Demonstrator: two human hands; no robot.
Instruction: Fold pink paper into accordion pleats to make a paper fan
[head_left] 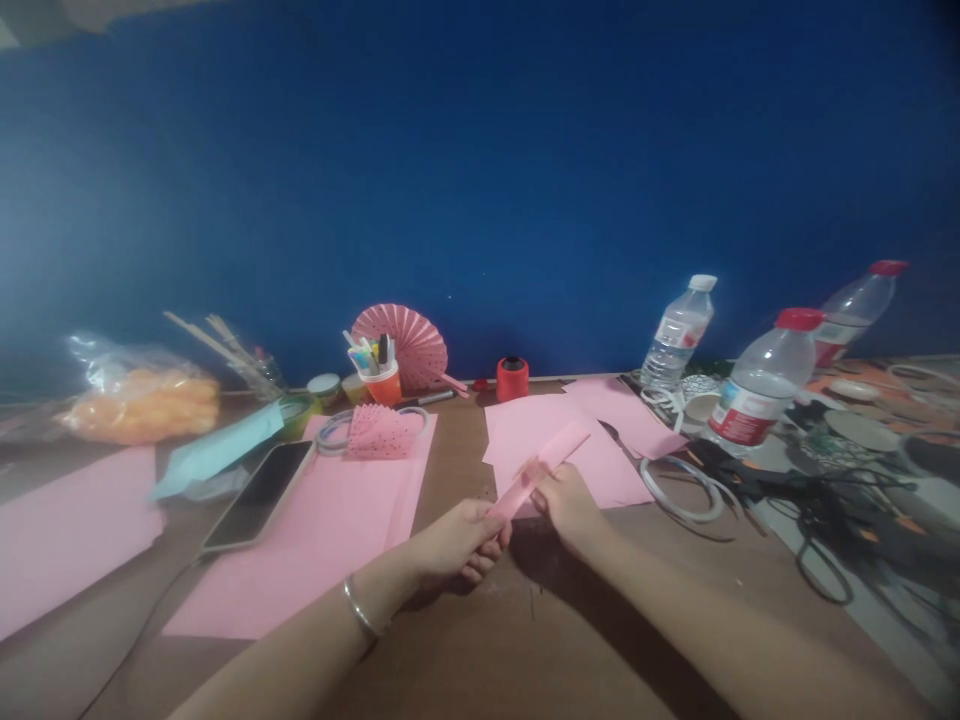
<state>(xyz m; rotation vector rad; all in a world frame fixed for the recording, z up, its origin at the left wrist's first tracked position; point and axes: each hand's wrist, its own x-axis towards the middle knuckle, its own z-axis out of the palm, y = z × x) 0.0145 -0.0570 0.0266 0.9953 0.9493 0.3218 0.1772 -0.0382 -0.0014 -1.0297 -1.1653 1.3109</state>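
In the head view, the work in hand is a narrow, pale pink paper strip (559,447) held slantwise above the brown table (465,650), its far end over a flat, pale pink paper sheet (611,470). The left hand (465,540) pinches the strip's near end between thumb and curled fingers; the right hand (570,500) grips it farther along, thumb and fingers closed on its edge. The strip looks folded down to its narrow width, but its layers are too fine to count, so whether all its creases are made I cannot tell. Beyond, a round, pink pleated paper fan (401,345) stands spread near the blue wall (480,180), and appears complete. Nearer lies a small, dotted pink pleated piece (382,435), apparently folded as well. By contrast, the flat sheet at right, 1 large pink sheet (337,520) partly under a dark-screened phone (262,490), and 1 more pink sheet (75,530) at far left lie unpleated. I judge the strip partway along: narrowed, and not opened out like the fan.
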